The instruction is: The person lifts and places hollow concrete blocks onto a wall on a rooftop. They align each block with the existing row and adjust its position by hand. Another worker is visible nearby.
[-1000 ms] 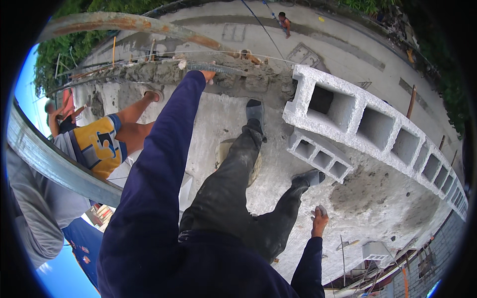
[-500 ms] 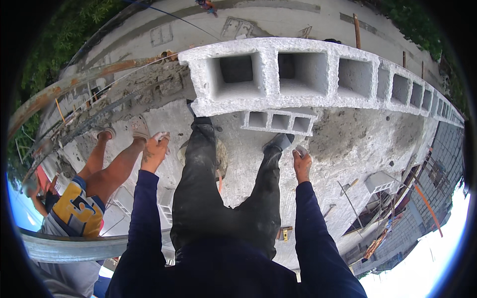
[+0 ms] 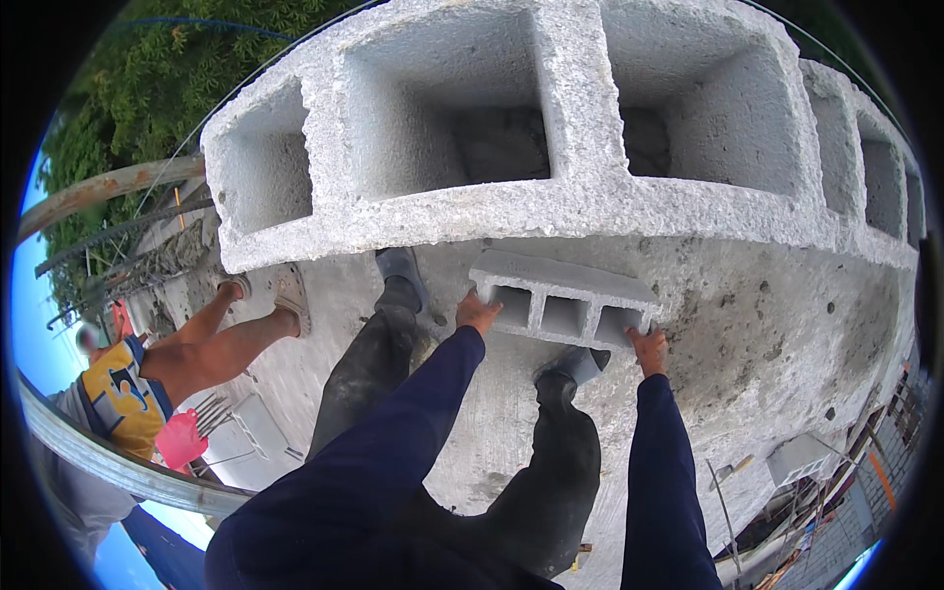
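A grey hollow concrete block (image 3: 582, 278) with three openings facing up sits low at the foot of the block wall (image 3: 511, 209). My left hand (image 3: 479, 313) grips its left end, fingers curled over the edge. At the opposite end my right hand (image 3: 648, 351) is closed on the block's right side. Whether the block is lifted off the concrete floor cannot be seen. My shoes stand close by, the left shoe (image 3: 402, 275) against the wall's base and the right shoe (image 3: 574, 366) just below the block.
Another person in a yellow and blue garment (image 3: 126, 393) is at the left, clogs near the wall. A metal pipe (image 3: 118, 447) curves across the lower left. A pink object (image 3: 181, 440) lies near that person. Another block (image 3: 798, 456) and a trowel (image 3: 730, 470) rest at the right.
I have leaned in toward the wall, which looks much larger. Both hands have moved from beside my legs, apart from the block, to its two ends and closed on it.
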Demonstrator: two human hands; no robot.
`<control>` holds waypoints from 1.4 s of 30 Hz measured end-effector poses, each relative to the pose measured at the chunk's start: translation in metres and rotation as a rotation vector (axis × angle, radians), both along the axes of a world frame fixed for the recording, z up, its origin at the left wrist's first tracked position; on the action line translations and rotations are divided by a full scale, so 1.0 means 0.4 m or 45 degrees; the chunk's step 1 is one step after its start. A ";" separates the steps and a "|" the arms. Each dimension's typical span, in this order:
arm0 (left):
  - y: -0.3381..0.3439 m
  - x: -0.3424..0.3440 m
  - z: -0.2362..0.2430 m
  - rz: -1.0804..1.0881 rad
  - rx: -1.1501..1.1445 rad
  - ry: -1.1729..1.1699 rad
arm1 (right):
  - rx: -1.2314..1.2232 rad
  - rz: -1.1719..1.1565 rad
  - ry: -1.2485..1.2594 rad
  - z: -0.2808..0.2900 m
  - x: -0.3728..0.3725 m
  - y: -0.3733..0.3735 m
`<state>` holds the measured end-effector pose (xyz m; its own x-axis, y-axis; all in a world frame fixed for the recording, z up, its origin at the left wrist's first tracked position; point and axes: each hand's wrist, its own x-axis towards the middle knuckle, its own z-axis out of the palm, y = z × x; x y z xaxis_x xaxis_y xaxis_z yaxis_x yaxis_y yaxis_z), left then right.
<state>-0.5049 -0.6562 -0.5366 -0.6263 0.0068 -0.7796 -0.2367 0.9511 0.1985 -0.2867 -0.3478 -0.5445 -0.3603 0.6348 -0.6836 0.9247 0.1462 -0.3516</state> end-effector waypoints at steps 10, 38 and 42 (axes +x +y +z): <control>0.007 -0.011 0.050 -0.076 -0.030 0.140 | 0.281 0.193 0.147 -0.020 0.008 -0.020; -0.554 -0.413 1.949 0.392 0.312 0.963 | 0.392 0.489 0.599 1.934 -0.762 -0.475; -0.601 -0.517 2.001 0.323 0.215 0.994 | 0.391 0.470 0.648 1.955 -0.881 -0.532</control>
<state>-0.7116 -0.8965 0.2638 -0.9841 -0.1290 -0.1223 -0.1746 0.8302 0.5293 -0.6389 -0.5605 0.2375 -0.8172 0.5469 -0.1821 0.5271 0.5810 -0.6202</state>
